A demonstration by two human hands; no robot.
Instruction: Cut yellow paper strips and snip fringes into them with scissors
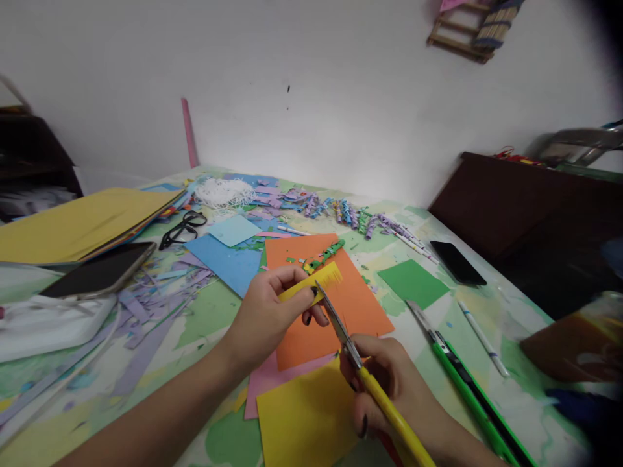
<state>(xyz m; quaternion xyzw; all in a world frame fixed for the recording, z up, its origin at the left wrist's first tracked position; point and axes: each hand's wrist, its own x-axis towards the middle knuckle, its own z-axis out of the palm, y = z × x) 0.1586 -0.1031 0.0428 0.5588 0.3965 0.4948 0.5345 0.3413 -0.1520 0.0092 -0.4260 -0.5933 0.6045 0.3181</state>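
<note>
My left hand [272, 305] pinches a yellow paper strip [331, 274] between thumb and fingers; fine cuts fringe its far end. In my right hand [389, 376] is a pair of scissors [384, 397] with yellow handles, its blades reaching up to the strip's lower edge. Beneath the hands lies an orange paper sheet [360, 292], partly over a pink sheet [257, 383] and near a yellow sheet [302, 421]. A curled green paper piece [326, 255] rests on the orange sheet just beyond the strip.
A green box cutter [467, 383] with its blade out lies right of my right hand, beside a white stick [481, 337]. Phones [457, 263], glasses [183, 228], a green square [413, 283], white string [224, 193] and purple scraps [141, 337] surround the work. A wall stands behind.
</note>
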